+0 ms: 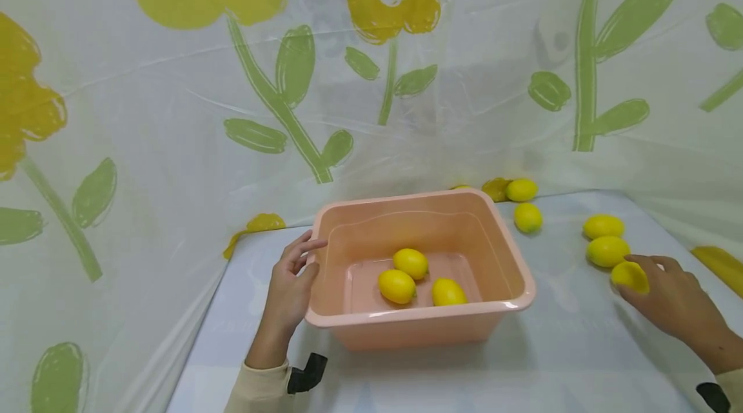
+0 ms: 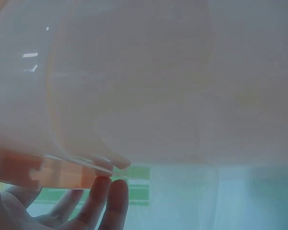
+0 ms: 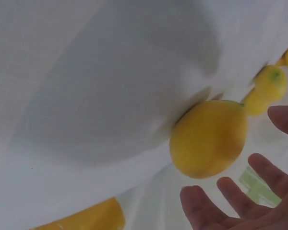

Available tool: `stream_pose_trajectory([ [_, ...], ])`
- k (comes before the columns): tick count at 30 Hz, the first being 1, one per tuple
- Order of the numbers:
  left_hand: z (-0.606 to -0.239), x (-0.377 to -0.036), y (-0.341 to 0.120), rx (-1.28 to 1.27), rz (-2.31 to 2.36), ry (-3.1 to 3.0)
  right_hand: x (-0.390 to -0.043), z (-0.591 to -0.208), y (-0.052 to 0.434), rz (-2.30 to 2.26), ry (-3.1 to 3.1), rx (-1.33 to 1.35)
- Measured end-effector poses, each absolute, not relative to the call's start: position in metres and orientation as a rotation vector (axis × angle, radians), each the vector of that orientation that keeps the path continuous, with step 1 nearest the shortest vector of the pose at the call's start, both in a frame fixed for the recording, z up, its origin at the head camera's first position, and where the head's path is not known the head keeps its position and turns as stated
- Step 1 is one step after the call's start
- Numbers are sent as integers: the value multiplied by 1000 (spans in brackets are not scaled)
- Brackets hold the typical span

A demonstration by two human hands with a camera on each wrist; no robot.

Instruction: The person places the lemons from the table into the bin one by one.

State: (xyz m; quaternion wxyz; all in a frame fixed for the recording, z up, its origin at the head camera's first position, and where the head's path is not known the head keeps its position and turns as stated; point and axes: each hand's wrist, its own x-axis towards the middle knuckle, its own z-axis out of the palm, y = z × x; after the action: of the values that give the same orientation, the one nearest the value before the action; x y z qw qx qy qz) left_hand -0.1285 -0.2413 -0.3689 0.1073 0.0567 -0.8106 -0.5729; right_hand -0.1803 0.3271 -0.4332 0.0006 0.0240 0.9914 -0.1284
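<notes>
Flower-print sheeting backs a pale table (image 1: 557, 348). Pink basin (image 1: 511, 258) holds three lemons. Left hand (image 1: 290, 290) rests relaxed against its rim. Right hand (image 1: 667, 297), fingers loose, reaches the nearest lemon (image 1: 629, 276); grip apparently not yet closed. Next: close, lift, carry to basin.

yellow lemon (image 1: 629, 276) on table, pink tub (image 1: 424, 319) upright

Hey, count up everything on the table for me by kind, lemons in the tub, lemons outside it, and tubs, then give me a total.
Lemons in the tub: 3
Lemons on the table outside the tub: 5, the last under the right hand
Pink tubs: 1
Total: 9 things
</notes>
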Motion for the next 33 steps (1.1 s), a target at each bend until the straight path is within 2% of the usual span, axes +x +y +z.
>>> stream_pose_trajectory([
  [33,-370,-129,-241,149,-1698,-2355,-196,-436,335,-345,3002,19],
])
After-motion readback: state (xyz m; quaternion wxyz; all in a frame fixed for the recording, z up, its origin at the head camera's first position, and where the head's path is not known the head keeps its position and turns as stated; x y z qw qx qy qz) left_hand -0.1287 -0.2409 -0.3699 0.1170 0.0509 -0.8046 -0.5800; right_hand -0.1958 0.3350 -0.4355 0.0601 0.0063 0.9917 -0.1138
